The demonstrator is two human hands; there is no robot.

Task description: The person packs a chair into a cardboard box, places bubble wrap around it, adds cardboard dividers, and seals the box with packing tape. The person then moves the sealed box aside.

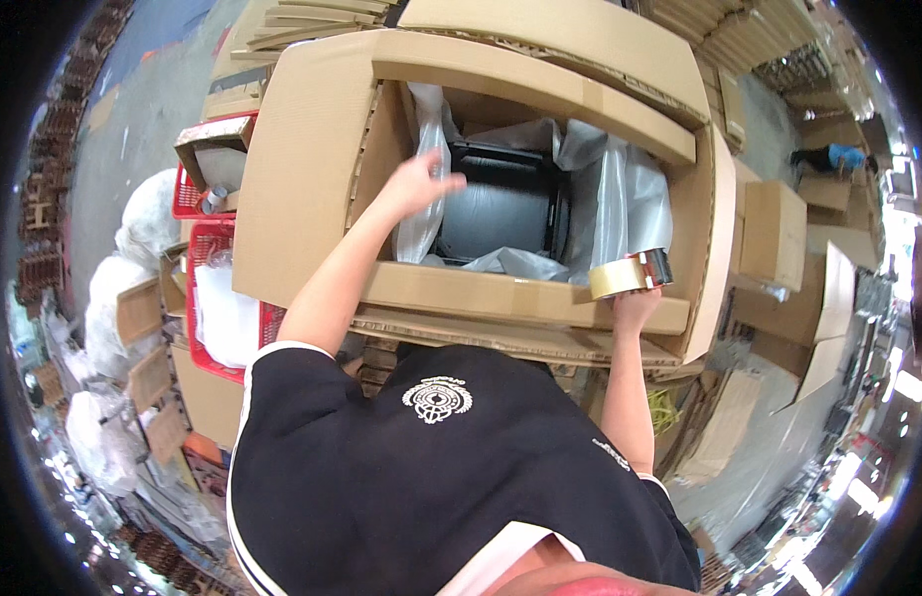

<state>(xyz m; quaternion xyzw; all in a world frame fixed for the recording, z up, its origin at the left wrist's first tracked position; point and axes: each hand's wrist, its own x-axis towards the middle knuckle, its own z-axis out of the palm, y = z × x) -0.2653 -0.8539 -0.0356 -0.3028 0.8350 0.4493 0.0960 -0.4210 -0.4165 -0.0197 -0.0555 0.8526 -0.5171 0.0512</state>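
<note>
In front of me stands a large cardboard box with its flaps folded outward. Inside lies a black plastic tray-like item, partly wrapped in translucent plastic sheeting. My left hand reaches over the box's left side, fingers apart and nothing in them, close to the sheeting. At the near right corner of the box, my right hand grips a tape dispenser with a roll of clear-yellowish tape and a red and black head. Much of that hand's grip is behind the dispenser.
To the left are red plastic baskets, one holding white plastic material. Flat cardboard stacks lie beyond the box. More cartons stand on the right, and a person in blue is far off there.
</note>
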